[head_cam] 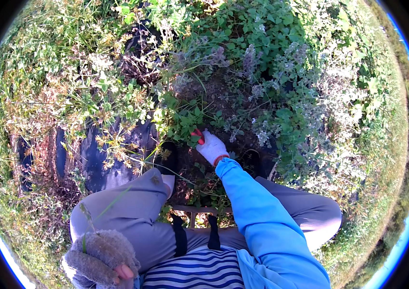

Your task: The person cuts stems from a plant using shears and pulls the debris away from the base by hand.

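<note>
My right hand [211,146], in a white knit glove with an orange-red cuff, reaches down between my feet. It is closed around a red handle [198,136]; the rest of that tool is hidden. The handle's end touches a low clump of green leafy plants [184,121]. Near my left knee, at the lower left, is my left hand [101,258] in a soiled grey knit glove, with a bare fingertip showing. Its fingers are curled, and a thin green grass blade [112,204] rises beside them; whether they hold it I cannot tell.
Dark shoes stand on the soil [222,97] on both sides of my right hand. Purple-flowered plants [249,63] grow ahead and to the right. Black plastic ground sheet [98,159] shows through yellowish sedge [116,146] at the left. A low seat frame [193,209] lies beneath me.
</note>
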### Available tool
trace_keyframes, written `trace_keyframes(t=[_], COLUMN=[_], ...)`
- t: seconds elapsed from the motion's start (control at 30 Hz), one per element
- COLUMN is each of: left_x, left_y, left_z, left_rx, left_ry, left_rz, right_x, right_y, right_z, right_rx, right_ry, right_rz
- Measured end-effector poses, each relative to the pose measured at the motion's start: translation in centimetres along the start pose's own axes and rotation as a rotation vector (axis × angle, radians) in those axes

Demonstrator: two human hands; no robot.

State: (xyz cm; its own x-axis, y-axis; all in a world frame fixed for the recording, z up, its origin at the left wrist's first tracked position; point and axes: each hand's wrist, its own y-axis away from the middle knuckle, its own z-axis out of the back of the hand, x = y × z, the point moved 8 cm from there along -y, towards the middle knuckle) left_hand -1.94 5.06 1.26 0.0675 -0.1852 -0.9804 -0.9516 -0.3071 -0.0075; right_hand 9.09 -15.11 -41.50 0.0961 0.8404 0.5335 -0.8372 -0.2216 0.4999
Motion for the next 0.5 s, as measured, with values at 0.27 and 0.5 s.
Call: trace_keyframes(t=[0.27,0.5], left_x=[2.5,2.4], left_y=[1.9,1.7], left_z=[4.3,4.0], left_rx=[0.037,-0.026], left_ry=[0.310,0.207], left_rz=[-0.015,-0.011], right_x=[-2.3,-5.0], right_y=[0.5,1.4], right_z=[-1.3,-3.1], right_rx=[-0.084,0.047], right_ry=[-0.362,-1.055], right_rz=[-0.141,-0.398])
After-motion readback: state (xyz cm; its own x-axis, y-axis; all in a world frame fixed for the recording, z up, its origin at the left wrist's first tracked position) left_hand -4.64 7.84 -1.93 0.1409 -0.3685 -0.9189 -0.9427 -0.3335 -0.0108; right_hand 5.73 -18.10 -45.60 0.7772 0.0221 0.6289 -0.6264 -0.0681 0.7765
